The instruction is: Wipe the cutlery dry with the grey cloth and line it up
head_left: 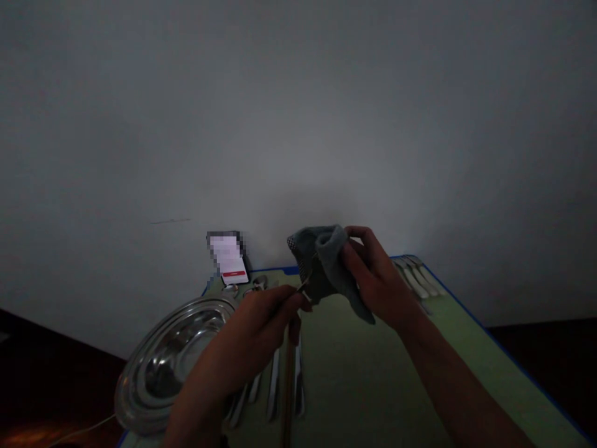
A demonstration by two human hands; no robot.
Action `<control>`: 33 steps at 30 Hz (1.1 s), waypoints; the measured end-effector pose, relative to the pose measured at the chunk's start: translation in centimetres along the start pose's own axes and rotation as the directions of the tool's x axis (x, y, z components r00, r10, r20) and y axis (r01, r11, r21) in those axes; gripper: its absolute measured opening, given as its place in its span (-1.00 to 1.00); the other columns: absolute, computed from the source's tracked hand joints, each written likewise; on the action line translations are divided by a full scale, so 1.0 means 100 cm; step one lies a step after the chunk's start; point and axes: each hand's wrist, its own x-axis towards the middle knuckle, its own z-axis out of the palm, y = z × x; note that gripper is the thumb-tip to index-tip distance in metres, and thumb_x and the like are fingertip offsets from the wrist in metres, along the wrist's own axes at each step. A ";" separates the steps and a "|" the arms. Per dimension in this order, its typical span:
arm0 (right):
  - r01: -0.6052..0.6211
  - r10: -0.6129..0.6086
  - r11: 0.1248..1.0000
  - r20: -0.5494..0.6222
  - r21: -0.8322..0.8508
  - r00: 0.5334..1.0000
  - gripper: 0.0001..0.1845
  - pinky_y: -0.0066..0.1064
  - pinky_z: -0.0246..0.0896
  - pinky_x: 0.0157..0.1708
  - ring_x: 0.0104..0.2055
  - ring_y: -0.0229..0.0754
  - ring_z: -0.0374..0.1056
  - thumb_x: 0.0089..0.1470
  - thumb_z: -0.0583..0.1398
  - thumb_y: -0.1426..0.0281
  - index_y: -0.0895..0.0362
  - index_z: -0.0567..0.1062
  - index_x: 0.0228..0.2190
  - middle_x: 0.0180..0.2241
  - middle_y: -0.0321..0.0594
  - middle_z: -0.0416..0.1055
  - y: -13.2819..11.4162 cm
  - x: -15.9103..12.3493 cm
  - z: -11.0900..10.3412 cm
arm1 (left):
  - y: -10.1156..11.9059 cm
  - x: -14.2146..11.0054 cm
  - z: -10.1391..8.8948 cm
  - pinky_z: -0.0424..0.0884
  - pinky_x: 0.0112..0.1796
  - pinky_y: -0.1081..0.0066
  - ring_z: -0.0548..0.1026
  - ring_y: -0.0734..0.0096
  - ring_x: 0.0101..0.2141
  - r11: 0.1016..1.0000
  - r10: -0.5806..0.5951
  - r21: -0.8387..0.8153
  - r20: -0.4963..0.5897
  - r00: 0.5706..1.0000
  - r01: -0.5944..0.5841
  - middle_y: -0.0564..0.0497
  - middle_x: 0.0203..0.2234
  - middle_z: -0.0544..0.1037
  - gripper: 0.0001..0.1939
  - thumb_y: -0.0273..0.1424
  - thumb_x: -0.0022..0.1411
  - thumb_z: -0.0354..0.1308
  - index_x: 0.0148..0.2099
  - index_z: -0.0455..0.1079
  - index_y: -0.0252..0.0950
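Note:
My left hand (268,311) is closed around a thin metal piece of cutlery (303,285). Its far end goes into the folds of a grey-blue cloth (329,252), so I cannot tell which kind it is. The cloth, with a checked edge, is bunched in my right hand (373,274), whose fingers press it from the right side. Both hands are raised over the green tabletop (364,373). Below my left hand lie several metal utensils with long handles (274,386) and a brown stick-like piece (288,398), partly hidden by the hand.
A shiny metal bowl (135,386) stands at the table's left edge, partly behind my left forearm. Spoons (259,282) lie beyond it. A phone (233,258) with a lit screen leans against the wall (298,124). Several forks (420,277) lie at the back right.

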 end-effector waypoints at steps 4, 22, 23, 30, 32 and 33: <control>-0.053 0.047 0.993 -0.063 -0.108 0.997 -0.74 -0.44 0.24 -0.29 -0.24 -0.24 0.35 0.15 -0.07 0.19 0.04 0.32 -0.29 -0.29 -0.28 0.42 0.002 0.001 -0.008 | -0.003 0.002 0.001 0.25 -0.44 0.49 0.43 0.46 -0.55 0.998 -0.033 0.052 -0.001 0.999 0.033 0.13 -0.62 0.48 -0.71 -0.32 0.27 -0.12 -0.35 0.40 -0.25; -0.003 -0.076 0.953 -0.251 -0.302 0.965 -0.71 -0.50 0.15 -0.55 -0.53 -0.30 0.25 -0.03 0.15 0.12 0.09 0.32 -0.41 -0.55 -0.36 0.33 0.012 -0.005 0.014 | 0.008 -0.001 0.013 0.20 -0.42 0.46 0.40 0.46 -0.51 0.992 0.011 0.123 0.068 0.998 -0.019 0.14 -0.59 0.45 -0.71 -0.32 0.30 -0.16 -0.41 0.28 -0.23; 0.000 -0.078 0.958 -0.263 -0.286 0.961 -0.73 -0.51 0.13 -0.57 -0.55 -0.32 0.23 0.03 0.09 0.13 0.09 0.32 -0.41 -0.57 -0.37 0.31 0.013 -0.006 0.016 | 0.009 -0.001 0.014 0.20 -0.41 0.45 0.41 0.44 -0.49 0.991 0.010 0.132 0.058 0.998 -0.018 0.13 -0.57 0.45 -0.73 -0.32 0.30 -0.17 -0.38 0.28 -0.23; 0.086 -0.099 0.953 -0.029 -0.289 0.995 -0.77 -0.51 0.09 -0.54 -0.52 -0.32 0.20 0.09 0.05 0.21 0.11 0.34 -0.42 -0.53 -0.35 0.31 0.012 -0.002 0.008 | 0.005 0.001 0.016 0.20 -0.47 0.48 0.36 0.50 -0.58 0.998 0.016 0.062 0.027 1.000 -0.018 0.15 -0.63 0.41 -0.70 -0.32 0.30 -0.17 -0.44 0.24 -0.25; 0.093 -0.090 0.947 0.024 -0.307 0.996 -0.79 -0.50 0.10 -0.52 -0.51 -0.32 0.20 0.08 0.07 0.23 0.12 0.36 -0.39 -0.52 -0.34 0.32 0.011 -0.001 0.003 | 0.004 0.002 0.017 0.19 -0.50 0.49 0.34 0.52 -0.60 0.998 0.016 0.059 0.034 0.999 -0.018 0.16 -0.64 0.40 -0.70 -0.32 0.30 -0.16 -0.44 0.25 -0.25; 0.094 -0.093 0.941 0.018 -0.324 0.995 -0.79 -0.51 0.09 -0.52 -0.51 -0.32 0.19 0.08 0.07 0.24 0.12 0.36 -0.40 -0.53 -0.35 0.31 0.010 0.000 0.001 | 0.003 0.003 0.018 0.18 -0.51 0.49 0.32 0.52 -0.61 0.998 0.012 0.069 0.035 0.999 -0.015 0.16 -0.64 0.39 -0.70 -0.32 0.30 -0.16 -0.43 0.26 -0.25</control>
